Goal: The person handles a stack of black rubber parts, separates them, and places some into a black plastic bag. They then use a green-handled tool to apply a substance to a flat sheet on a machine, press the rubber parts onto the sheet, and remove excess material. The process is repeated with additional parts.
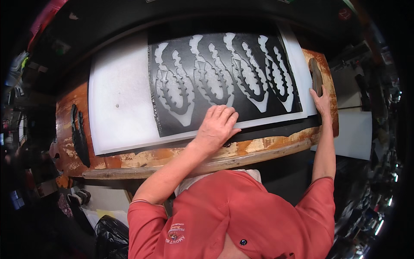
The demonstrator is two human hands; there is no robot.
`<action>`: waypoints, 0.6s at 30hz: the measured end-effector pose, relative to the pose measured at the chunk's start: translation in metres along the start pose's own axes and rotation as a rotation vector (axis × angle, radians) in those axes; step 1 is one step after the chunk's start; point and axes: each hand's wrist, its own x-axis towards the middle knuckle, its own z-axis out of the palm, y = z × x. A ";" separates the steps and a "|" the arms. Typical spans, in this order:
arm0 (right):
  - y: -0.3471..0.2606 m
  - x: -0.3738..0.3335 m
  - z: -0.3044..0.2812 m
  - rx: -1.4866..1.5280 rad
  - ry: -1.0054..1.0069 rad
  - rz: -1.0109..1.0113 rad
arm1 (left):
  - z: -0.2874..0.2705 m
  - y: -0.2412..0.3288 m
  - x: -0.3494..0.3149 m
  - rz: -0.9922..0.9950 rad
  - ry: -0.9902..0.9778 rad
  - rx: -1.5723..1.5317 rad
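A black sheet (177,123) with several long, notched, looped cutouts lies on a white board (118,103). White shows through the cutouts. My left hand (217,126) rests on the sheet's near edge, its fingers side by side and slightly bent, thumb apart; it holds nothing that I can see. At the right end of the table, a long dark, worn-looking piece (316,75) lies beside the board. My right hand (322,102) has its thumb and fingers around that piece's near end.
The worn wooden table (125,161) has a rounded front rail (202,166). Dark notched strips (79,136) lie at its left end. A dark machine body (129,19) stretches over the far side. A black plastic bag (112,237) is at lower left, and a pale panel (351,134) at right.
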 end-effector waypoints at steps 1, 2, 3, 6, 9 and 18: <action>0.001 0.003 -0.004 0.041 -0.016 -0.032 | -0.001 -0.001 -0.001 0.001 0.002 0.014; 0.002 0.004 -0.007 0.082 -0.034 -0.044 | -0.003 0.000 -0.001 -0.004 -0.023 0.044; 0.002 0.006 -0.009 0.122 -0.050 -0.058 | -0.006 0.002 -0.001 -0.019 -0.048 0.066; 0.002 0.005 -0.011 0.145 -0.055 -0.070 | -0.015 0.008 0.006 -0.008 -0.122 0.158; 0.001 0.003 -0.009 0.168 -0.031 -0.085 | -0.026 0.011 0.014 -0.019 -0.254 0.243; -0.008 0.021 -0.027 0.195 0.024 -0.094 | -0.067 0.062 0.037 -0.012 -0.455 0.216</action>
